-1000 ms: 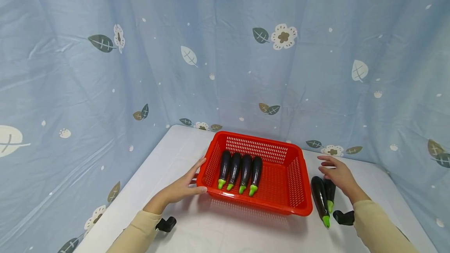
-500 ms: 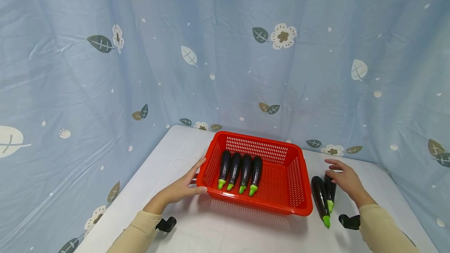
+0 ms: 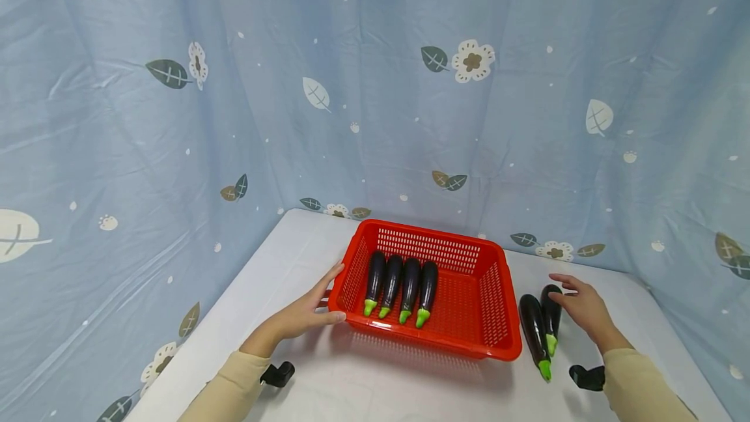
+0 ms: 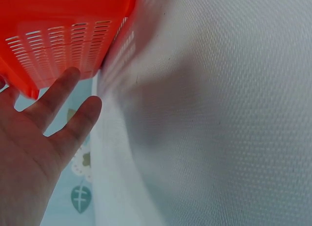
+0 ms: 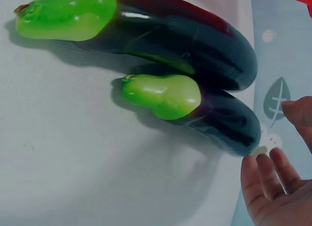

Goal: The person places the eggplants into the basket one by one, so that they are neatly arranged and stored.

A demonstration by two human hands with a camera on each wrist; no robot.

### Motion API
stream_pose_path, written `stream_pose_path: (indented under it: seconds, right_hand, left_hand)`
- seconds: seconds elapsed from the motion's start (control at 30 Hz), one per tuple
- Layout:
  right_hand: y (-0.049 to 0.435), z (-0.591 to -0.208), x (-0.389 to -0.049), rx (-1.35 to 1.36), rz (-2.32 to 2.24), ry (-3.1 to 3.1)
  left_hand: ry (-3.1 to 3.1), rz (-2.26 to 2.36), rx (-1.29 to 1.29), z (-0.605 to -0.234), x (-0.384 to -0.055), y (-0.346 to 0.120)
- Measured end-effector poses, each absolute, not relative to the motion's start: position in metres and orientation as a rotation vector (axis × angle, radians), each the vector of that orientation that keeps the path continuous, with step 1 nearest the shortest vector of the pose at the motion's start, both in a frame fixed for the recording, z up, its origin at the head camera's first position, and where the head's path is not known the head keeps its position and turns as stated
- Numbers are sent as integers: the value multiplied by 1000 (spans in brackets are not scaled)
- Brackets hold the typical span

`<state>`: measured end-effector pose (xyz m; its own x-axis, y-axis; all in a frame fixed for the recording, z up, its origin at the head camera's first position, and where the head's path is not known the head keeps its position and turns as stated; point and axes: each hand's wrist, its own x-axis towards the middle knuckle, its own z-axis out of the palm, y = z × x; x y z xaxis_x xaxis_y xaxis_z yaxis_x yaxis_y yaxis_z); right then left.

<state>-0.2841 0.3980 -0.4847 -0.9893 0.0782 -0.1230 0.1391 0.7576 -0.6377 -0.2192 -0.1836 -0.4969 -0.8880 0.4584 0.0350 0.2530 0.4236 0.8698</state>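
A red plastic basket (image 3: pixel 457 308) stands on the white table, with several dark eggplants (image 3: pixel 410 282) lined up side by side in its left half, green stem ends toward me. My left hand (image 3: pixel 301 311) is at the basket's left end, fingers spread and fairly straight along the rim and outer wall. To the right of the basket lie two more eggplants, a longer one (image 3: pixel 533 327) and a shorter one (image 3: pixel 551 318). My right hand (image 3: pixel 586 308) hovers at the shorter one's far end with fingers loosely bent. In the right wrist view the fingertips (image 5: pixel 249 167) come close to that end.
A blue curtain (image 3: pixel 404 83) printed with leaves and flowers rises behind and on both sides of the white table (image 3: pixel 351 383). Black camera mounts stick out by the left wrist (image 3: pixel 277 374) and the right wrist (image 3: pixel 587 378).
My right hand has shifted to the right, uncovering more of the shorter eggplant. The left hand, the basket and the eggplants stay where they were.
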Motion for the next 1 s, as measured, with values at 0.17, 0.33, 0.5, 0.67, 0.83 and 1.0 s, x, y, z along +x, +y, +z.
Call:
stream_pose_path:
  seconds: [0.17, 0.33, 0.5, 0.67, 0.83, 1.0]
  right_hand:
    - [399, -489, -282, 230, -1072, 2825]
    - [401, -491, -277, 287, -1149, 2766]
    - [403, -497, -276, 292, -1214, 2715]
    - [403, -502, -276, 269, -1218, 2699]
    - [401, -502, -277, 259, -1240, 2691]
    - [401, -503, -277, 253, -1245, 2682]
  left_hand:
    - [2468, 1454, 647, -498, -220, -183]
    - [2466, 1455, 649, -497, -220, -182]
    - [2467, 1453, 640, -497, -220, -182]
    - [2462, 1456, 643, -496, -219, -182]
    - [2463, 1457, 635, -497, -219, -182]
    - [2467, 1458, 631, -495, -218, -182]
